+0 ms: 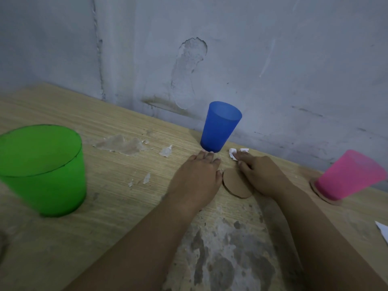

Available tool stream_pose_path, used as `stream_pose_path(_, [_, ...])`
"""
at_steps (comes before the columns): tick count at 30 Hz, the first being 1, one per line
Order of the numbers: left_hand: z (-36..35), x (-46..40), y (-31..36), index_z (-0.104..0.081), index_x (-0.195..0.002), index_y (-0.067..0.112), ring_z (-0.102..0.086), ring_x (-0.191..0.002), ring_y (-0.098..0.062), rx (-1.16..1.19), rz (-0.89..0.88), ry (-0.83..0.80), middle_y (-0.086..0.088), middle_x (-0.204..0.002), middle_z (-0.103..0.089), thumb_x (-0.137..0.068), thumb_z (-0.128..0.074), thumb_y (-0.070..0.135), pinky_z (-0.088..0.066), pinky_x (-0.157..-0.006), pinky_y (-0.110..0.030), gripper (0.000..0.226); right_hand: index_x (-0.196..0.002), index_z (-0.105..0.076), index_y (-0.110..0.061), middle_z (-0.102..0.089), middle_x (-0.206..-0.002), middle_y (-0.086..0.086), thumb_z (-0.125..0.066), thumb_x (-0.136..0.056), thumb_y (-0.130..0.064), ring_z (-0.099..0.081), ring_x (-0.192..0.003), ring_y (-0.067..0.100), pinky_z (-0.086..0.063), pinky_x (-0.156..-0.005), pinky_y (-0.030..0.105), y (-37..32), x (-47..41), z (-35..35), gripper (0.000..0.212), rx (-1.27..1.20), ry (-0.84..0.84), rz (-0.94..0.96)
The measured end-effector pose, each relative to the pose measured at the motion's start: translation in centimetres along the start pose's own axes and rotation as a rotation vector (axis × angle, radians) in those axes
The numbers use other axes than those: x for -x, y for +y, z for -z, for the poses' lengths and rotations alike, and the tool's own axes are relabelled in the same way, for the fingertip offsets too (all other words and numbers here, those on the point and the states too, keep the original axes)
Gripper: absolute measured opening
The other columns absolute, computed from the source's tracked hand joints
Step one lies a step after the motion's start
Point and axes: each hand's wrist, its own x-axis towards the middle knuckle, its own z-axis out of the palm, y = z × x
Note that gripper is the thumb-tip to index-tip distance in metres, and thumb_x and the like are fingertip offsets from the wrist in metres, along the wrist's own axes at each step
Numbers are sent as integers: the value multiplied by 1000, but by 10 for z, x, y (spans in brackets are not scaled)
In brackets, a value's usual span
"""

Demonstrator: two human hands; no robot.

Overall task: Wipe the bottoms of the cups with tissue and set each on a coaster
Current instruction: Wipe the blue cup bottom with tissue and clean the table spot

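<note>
My left hand (pixel 198 175) lies palm down on the surface (pixel 109 198), fingers loosely spread and holding nothing, the fingertips (pixel 206 154) touching the foot of the blue cup (pixel 219 128). My right hand (pixel 259 173) is curled shut on a crumpled white tissue (pixel 236 153), pressed to the surface just right of that cup.

I count three cups, all translucent plastic and upright. The blue cup stands near the wall (pixel 231 55), directly on the wood. The green cup (pixel 42 171) sits far left, wide and close to me. The pink cup (pixel 350 175) is far right, set on a round brown coaster (pixel 326 199).

Two coasters in all: the second coaster (pixel 234 183) lies bare between my hands, partly under the right one.

No writing or labels are visible on anything.

The surface is light wood grain, its finish peeled in patches.
</note>
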Motion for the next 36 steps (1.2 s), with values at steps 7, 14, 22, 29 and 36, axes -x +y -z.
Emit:
stream_pose_path(7, [0, 1, 0, -40, -141, 15, -26, -140, -18, 8, -4, 18, -6, -150, -37, -99, -31, 33, -17, -114, -32, 46, -140, -39, -22, -38, -148, 9, -37, -98, -19, -38, -134, 27, -28, -109, 31, 8, -27, 5, 43, 40, 7, -94])
stream_pose_path(14, [-3, 1, -1, -40, -141, 15, -27, -140, -19, 17, 0, 25, -6, -149, -38, -99, -32, 33, -17, -114, -32, 46, -135, -48, -20, -45, -143, 9, -38, -97, -16, -43, -130, 28, -30, -100, 25, 13, -12, 5, 39, 47, 79, -131])
stream_pose_path(22, [-1, -1, 0, -38, -141, 16, -26, -140, -20, -11, -1, 5, -6, -150, -37, -99, -31, 33, -19, -114, -34, 46, -129, -52, -35, -60, -129, 12, -40, -96, -24, -56, -110, 29, -39, -85, 31, 2, 6, 5, 37, -90, 73, -86])
stream_pose_path(29, [1, 0, 0, -39, -141, 15, -26, -140, -19, -13, -5, 10, -6, -150, -36, -99, -31, 32, -18, -114, -33, 46, -135, -48, -25, -49, -141, 2, -42, -96, -18, -51, -122, 24, -34, -94, 23, -17, -12, -8, 40, -64, 103, 28])
stream_pose_path(36, [-1, 0, -1, -38, -142, 16, -24, -140, -18, 2, -5, 11, -6, -151, -35, -99, -32, 33, -15, -114, -30, 46, -107, -71, -21, -73, -104, 1, -57, -89, -16, -66, -92, 16, -37, -72, 13, -8, -7, 2, 23, -95, 212, 138])
